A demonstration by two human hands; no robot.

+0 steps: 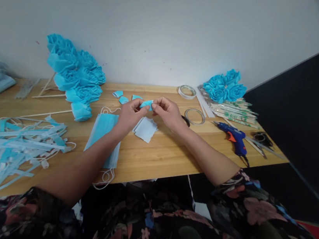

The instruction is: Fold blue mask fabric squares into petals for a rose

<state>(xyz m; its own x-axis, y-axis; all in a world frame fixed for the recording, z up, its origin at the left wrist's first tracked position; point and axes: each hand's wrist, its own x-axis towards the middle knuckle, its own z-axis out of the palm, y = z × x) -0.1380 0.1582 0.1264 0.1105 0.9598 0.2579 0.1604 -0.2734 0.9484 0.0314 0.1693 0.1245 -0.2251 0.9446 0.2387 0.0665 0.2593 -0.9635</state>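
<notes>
Both hands meet over the middle of the wooden table [153,159]. My left hand [129,114] and my right hand [168,112] pinch a small blue piece of mask fabric [146,104] between their fingertips, one at each end. Just below them lies a small stack of pale blue cut squares [146,129]. A whole blue face mask [102,133] lies flat under my left forearm, its ear loop hanging over the table's front edge. Three small curled blue pieces [123,97] lie behind the hands.
Blue fabric flowers on sticks [76,77] lean at the back left, more flowers [224,85] on packaged sticks at the right. Cut mask strips and loops [16,148] cover the left. Two tape rolls [194,115], a blue glue gun [235,139] and scissors [260,141] lie right.
</notes>
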